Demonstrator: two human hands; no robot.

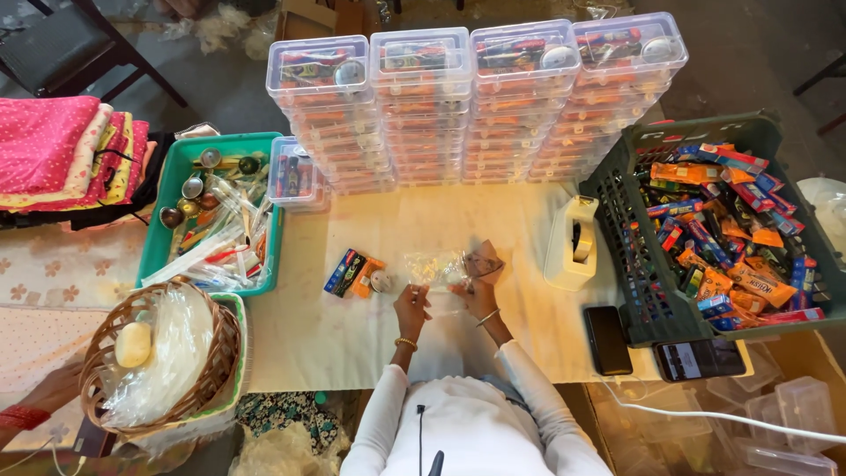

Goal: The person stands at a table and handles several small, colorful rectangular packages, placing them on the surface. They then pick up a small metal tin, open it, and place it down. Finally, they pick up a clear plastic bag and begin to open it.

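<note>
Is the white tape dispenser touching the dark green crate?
Cannot tell. In the head view the tape dispenser sits right against the crate wall, but no clear gap or contact shows.

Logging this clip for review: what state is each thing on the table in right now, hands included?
Left hand: grip closed on the clear plastic pouch.
Right hand: grip closed on the same pouch.
Clear plastic pouch: held just above the table, crumpled.
Stacked clear plastic boxes: lidded, filled.
Dark green plastic crate: open, full of snack packets.
White tape dispenser: upright, tape loaded.
Black phone: screen dark.
</note>
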